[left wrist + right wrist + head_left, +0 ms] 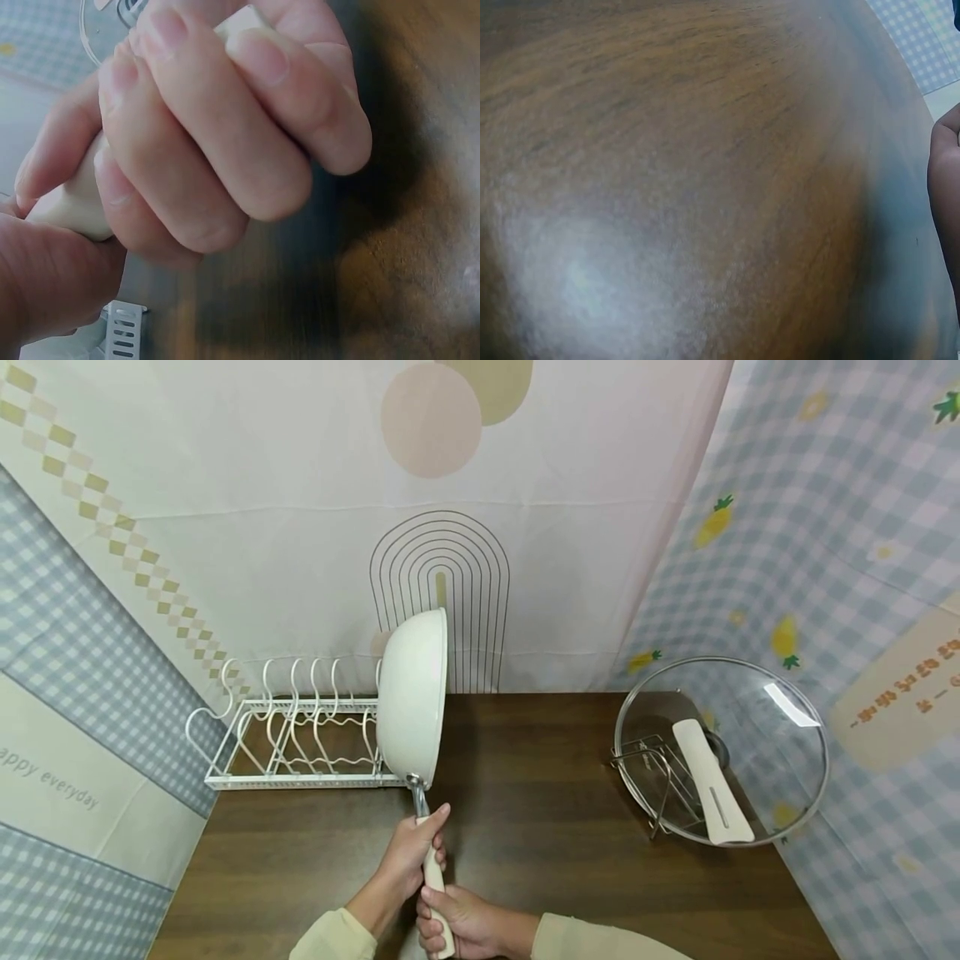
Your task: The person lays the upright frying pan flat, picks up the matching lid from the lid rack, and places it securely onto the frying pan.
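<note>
Beyond the left hand (405, 856) and to its left stands a white rack (300, 782) with wavy dividers; it is probably light and could slide if knocked. Directly beyond that hand, at the rack's right end, the white pan (411, 693) is turned up on its side, mouth to the right; its lower edge overlaps the rack, though whether it rests there I cannot tell. It looks stiff, wide and front-heavy, with a smooth coat likely to slip under bare fingers and perhaps to chip, so the place to take hold is the cream handle (432, 870). The grip is there: the left hand is clamped round it just short of the metal neck (419, 797), the right hand (468, 918) round its near end, a pairing that should resist twisting. Well to the right of the grip, a glass lid (780, 768) leans at a wire stand (663, 802); it is likely breakable and best lifted by its long pale lid handle (711, 785). Below the grip lies the dark wood-grain desk (540, 793), glossy enough to throw a glare. Round it hang a checked cloth (67, 585) at left, a pale printed backdrop (600, 485) beyond the pan, and a pineapple-patterned cloth (825, 527) at right.
</note>
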Demonstrator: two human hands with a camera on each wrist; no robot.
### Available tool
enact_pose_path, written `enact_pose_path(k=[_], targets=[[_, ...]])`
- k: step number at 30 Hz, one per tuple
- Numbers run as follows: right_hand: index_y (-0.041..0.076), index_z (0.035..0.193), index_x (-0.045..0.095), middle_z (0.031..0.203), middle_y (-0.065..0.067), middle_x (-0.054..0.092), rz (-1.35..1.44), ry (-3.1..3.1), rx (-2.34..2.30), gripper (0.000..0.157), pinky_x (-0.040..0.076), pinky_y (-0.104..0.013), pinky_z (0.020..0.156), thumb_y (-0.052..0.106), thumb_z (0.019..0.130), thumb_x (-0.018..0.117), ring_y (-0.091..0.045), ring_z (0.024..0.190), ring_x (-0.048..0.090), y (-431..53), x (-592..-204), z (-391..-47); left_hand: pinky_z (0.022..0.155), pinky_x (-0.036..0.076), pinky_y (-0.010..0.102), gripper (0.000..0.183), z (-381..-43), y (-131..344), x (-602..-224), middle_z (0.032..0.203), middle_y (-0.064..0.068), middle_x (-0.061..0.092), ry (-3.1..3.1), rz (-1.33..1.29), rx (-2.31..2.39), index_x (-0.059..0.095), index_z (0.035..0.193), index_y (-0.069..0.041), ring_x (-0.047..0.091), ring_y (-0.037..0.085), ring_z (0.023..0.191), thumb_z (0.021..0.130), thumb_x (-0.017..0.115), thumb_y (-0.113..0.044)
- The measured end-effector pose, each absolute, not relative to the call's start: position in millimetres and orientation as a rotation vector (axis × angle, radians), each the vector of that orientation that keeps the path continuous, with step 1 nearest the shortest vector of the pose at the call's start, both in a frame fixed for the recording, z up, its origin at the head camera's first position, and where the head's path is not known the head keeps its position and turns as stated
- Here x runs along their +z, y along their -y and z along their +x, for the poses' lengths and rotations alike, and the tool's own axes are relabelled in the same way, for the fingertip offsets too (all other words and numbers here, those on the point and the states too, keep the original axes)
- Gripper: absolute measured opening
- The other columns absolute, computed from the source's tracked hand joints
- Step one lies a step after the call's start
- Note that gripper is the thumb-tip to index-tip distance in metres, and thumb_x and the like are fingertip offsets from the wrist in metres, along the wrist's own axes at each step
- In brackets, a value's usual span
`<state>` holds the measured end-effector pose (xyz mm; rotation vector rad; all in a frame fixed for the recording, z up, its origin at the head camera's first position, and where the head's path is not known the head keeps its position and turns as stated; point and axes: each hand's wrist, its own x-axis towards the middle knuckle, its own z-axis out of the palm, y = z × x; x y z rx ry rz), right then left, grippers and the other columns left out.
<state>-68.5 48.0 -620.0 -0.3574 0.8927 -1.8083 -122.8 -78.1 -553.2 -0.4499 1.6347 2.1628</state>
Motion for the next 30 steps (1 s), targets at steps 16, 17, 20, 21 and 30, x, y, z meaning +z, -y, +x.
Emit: enact_pose_path(k=[16,17,20,21,30], targets=[[0.023,0.077,0.042,0.061,0.014,0.041,-0.377,-0.889,-1.807,0.037,0.040,-0.019,0.058,0.048,0.102,0.032,-0.001,0.053,0.042,-49.6,-617.5,-68.4,0.044,0.045,0.027,0.044,-120.9,78.0,-550.2,0.049,-0.007,0.044,-1.664,-0.411,2.151,0.044,0.062,-0.017,0.044,0.009,0.041,0.088,0.067,-0.044],[0.023,0.077,0.042,0.061,0.014,0.041,-0.382,-0.887,-1.807,0.037,0.040,-0.019,0.058,0.048,0.102,0.031,-0.001,0.053,0.042,-49.8,-617.4,-68.5,0.044,0.045,0.027,0.044,-120.9,77.9,-550.0,0.049,-0.008,0.044,-1.666,-0.411,2.152,0.044,0.062,-0.017,0.044,0.009,0.041,0.088,0.067,-0.044],[0.023,0.077,0.042,0.062,0.014,0.041,-0.393,-0.883,-1.807,0.037,0.040,-0.019,0.058,0.048,0.102,0.031,-0.001,0.054,0.042,-49.8,-617.5,-68.9,0.044,0.045,0.027,0.042,-121.2,78.1,-550.1,0.049,-0.007,0.044,-1.675,-0.414,2.153,0.044,0.063,-0.017,0.044,0.009,0.040,0.090,0.066,-0.042],[0.023,0.078,0.043,0.062,0.014,0.041,-0.394,-0.881,-1.806,0.037,0.040,-0.019,0.058,0.048,0.102,0.031,-0.001,0.054,0.042,-49.9,-617.4,-69.2,0.044,0.045,0.027,0.042,-121.3,78.3,-550.0,0.049,-0.007,0.044,-1.679,-0.415,2.151,0.044,0.063,-0.017,0.044,0.009,0.040,0.090,0.065,-0.041],[0.023,0.079,0.043,0.062,0.014,0.041,-0.409,-0.863,-1.795,0.036,0.040,-0.019,0.060,0.048,0.101,0.033,-0.001,0.055,0.042,-49.6,-616.5,-70.8,0.044,0.045,0.028,0.044,-121.9,79.3,-553.3,0.048,-0.007,0.044,-1.672,-0.404,2.159,0.044,0.062,-0.017,0.044,0.010,0.040,0.090,0.065,-0.043]])
